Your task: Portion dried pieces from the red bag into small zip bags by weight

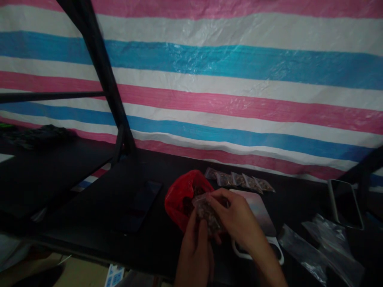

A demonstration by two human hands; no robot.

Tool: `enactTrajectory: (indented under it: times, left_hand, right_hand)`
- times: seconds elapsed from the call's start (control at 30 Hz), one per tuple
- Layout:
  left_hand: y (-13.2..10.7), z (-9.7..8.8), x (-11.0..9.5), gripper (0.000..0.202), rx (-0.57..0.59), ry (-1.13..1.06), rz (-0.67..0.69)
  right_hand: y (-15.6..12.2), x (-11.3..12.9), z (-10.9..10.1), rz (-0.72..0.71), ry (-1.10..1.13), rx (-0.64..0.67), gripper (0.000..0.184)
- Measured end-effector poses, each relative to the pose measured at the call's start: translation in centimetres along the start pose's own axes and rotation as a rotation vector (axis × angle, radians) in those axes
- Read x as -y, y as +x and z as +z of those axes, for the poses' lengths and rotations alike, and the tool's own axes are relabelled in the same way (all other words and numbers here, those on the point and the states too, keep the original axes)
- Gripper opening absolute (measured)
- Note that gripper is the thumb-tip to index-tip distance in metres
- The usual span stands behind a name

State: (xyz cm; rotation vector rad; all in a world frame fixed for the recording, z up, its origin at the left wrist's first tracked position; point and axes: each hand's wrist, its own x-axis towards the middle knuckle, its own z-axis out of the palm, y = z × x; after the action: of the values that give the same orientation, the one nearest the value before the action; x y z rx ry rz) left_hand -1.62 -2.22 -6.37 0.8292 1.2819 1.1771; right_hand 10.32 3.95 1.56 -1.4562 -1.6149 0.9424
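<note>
Between both hands is a small clear zip bag (207, 213) with brownish bits inside. My left hand (197, 243) grips it from below and the near side, fingers closed on the plastic. Thumb and fingers of my right hand (231, 211) pinch its upper edge. Just behind the hands, a red plastic bag (176, 195) stands open with dark brown pieces in it. To the right, partly hidden under my right forearm, lies a white scale (259, 211) with a shiny plate. Several filled small bags (239, 180) lie in a row behind it.
Clear plastic bags (326, 247) lie on the right of the black table (104, 223). A phone (345, 203) leans at the far right, and a dark flat device (143, 203) lies left. A black post (104, 75) rises before a striped plastic sheet (239, 103).
</note>
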Motion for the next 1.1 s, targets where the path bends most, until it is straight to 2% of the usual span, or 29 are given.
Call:
enactTrajectory:
  times: [0.07, 0.13, 0.27, 0.47, 0.67, 0.73, 0.87, 0.97, 1.03, 1.1]
  left_hand:
    - [-0.2, 0.4, 0.0, 0.094, 0.044, -0.088, -0.154]
    - [-0.2, 0.6, -0.4, 0.101, 0.029, -0.142, -0.207]
    - [0.2, 0.4, -1.3, 0.102, 0.044, -0.16, -0.206]
    - [0.2, 0.0, -1.9, 0.098, 0.096, -0.153, -0.21]
    - [0.3, 0.3, -1.1, 0.089, 0.091, -0.142, -0.2]
    - [0.3, 0.4, -0.6, 0.082, 0.081, -0.103, -0.139]
    - [0.0, 0.8, -0.7, 0.062, -0.072, 0.042, 0.114]
    - [-0.2, 0.9, -1.3, 0.056, -0.033, 0.141, 0.246]
    - [-0.4, 0.9, -1.5, 0.058, -0.007, 0.185, 0.303]
    - [-0.7, 1.3, -1.4, 0.06, -0.044, 0.205, 0.325]
  right_hand:
    - [0.3, -0.2, 1.4, 0.07, -0.121, -0.034, 0.019]
    - [0.6, -0.5, 2.4, 0.109, -0.196, -0.038, 0.017]
    - [1.0, -0.9, 2.9, 0.111, -0.278, -0.008, 0.018]
    - [1.1, -0.6, 3.0, 0.135, -0.196, 0.004, 0.02]
    - [0.9, -1.0, 2.8, 0.142, -0.094, -0.018, 0.022]
    - [0.9, -1.2, 2.3, 0.143, -0.045, -0.026, 0.022]
    - [0.5, -0.9, 0.1, 0.047, 0.11, 0.027, 0.028]
    - [-0.1, -0.6, -2.3, -0.033, 0.15, 0.043, 0.031]
    - [-0.7, -0.5, -4.2, -0.073, 0.161, -0.012, 0.031]
    - [-1.2, -1.0, -6.1, -0.068, 0.157, -0.112, 0.032]
